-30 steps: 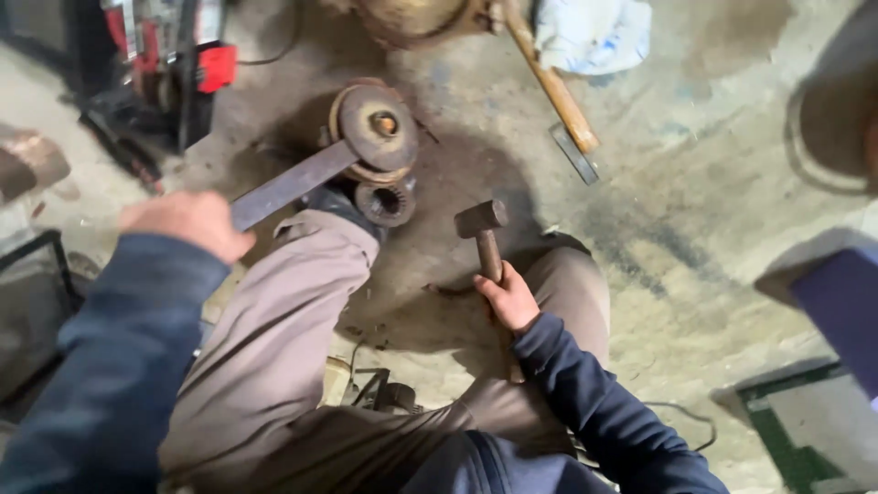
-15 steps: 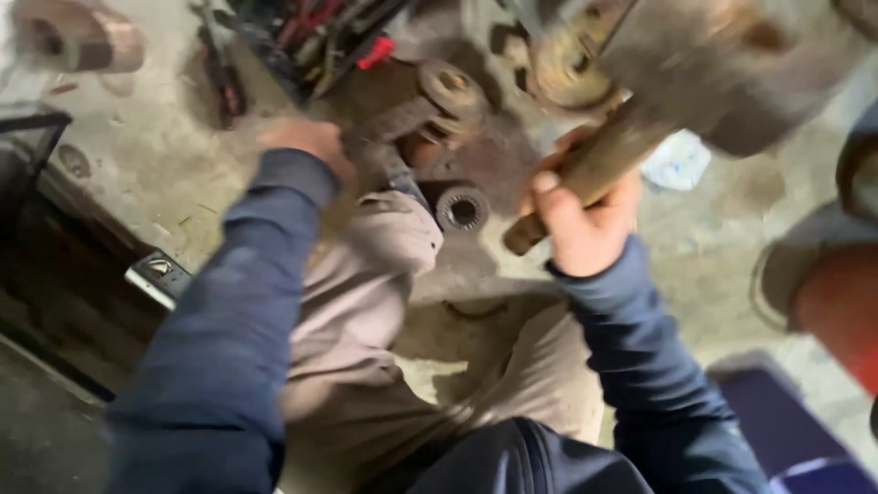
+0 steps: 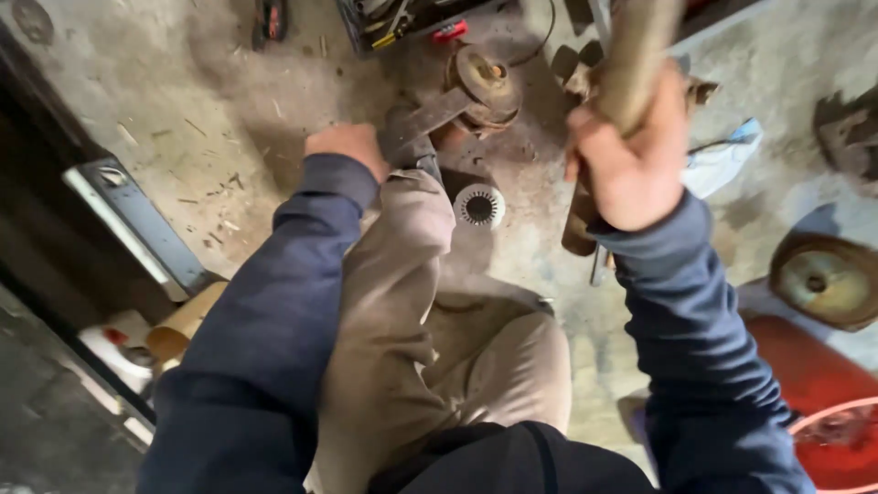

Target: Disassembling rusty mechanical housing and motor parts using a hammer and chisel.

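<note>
Two hands: both busy, both closed on something.
Right hand [image 3: 631, 169]: fist tight around a wooden handle [image 3: 633, 55], raised high and close to the camera; the tool's head is out of frame.
Left hand [image 3: 347, 146]: down at the floor, clamped on the near end of a flat metal bar [image 3: 425, 123].
Bar: runs from that hand up to a rusty round part [image 3: 483, 82] lying on the concrete floor [image 3: 210, 137].
Knee: tan trouser leg [image 3: 402, 274] sits right beside the bar, pressing close.
Nearby: a small ribbed ring [image 3: 479, 205] lies just below the round part; a pale cloth [image 3: 727, 155] lies right of the raised fist.
Risk, as I judge it: steadying fingers sit near the strike zone, so a glancing blow could catch them.
Second risk: the bar could kick off the part if the hold slackens.
</note>
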